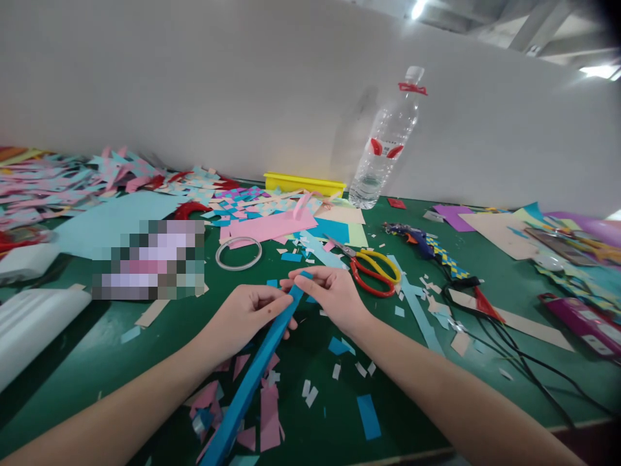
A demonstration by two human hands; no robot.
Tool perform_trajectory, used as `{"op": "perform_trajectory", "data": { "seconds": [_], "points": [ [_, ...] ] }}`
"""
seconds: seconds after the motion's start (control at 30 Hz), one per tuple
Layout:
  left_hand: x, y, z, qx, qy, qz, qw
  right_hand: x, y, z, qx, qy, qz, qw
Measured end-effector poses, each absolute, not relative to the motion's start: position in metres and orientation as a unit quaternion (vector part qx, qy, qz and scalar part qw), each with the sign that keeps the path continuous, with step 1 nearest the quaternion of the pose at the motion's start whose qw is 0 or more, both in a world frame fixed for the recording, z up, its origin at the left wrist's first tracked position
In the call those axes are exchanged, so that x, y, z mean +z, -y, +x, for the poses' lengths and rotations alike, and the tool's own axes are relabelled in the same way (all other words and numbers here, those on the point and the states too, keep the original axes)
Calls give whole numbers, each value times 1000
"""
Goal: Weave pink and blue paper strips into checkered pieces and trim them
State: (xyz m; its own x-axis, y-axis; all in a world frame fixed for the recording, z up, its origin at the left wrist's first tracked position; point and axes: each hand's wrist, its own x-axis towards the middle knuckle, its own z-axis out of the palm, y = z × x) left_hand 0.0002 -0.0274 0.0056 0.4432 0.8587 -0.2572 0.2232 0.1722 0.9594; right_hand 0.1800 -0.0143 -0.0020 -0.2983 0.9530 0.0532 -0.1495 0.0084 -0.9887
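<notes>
A long blue paper strip runs from between my hands down toward the table's near edge. My left hand pinches it a little below its upper end, thumb on top. At that upper end my right hand grips the strip between thumb and fingers. Both hands are above the green table, among pink, blue and white paper scraps. Just beyond my right hand lie scissors with red and yellow handles. A roll of clear tape rests past my left hand.
A plastic bottle leans at the back wall near a yellow tray-like piece. At right are a glue gun, black cables and a magenta box. Paper strips pile up at left, near a white roll.
</notes>
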Motion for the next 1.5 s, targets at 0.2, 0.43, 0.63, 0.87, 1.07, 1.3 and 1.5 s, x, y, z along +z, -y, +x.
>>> {"op": "perform_trajectory", "data": {
  "seconds": [0.2,0.43,0.63,0.87,1.07,1.3,1.5],
  "points": [
    [9,27,-2,249,-484,619,566,-11,5,185,573,533,-420,459],
    [10,25,-1,241,-487,633,552,-11,6,184,542,568,-434,442],
    [6,27,0,258,-479,607,579,-1,14,185,403,662,-435,458],
    [5,25,0,288,-437,616,589,-1,23,180,416,682,-415,435],
    [5,24,0,278,-463,618,571,0,23,179,390,695,-428,426],
    [8,25,0,268,-479,603,579,-2,17,184,392,667,-440,456],
    [4,23,-2,258,-478,592,595,-6,6,190,418,606,-463,493]
  ]
}}
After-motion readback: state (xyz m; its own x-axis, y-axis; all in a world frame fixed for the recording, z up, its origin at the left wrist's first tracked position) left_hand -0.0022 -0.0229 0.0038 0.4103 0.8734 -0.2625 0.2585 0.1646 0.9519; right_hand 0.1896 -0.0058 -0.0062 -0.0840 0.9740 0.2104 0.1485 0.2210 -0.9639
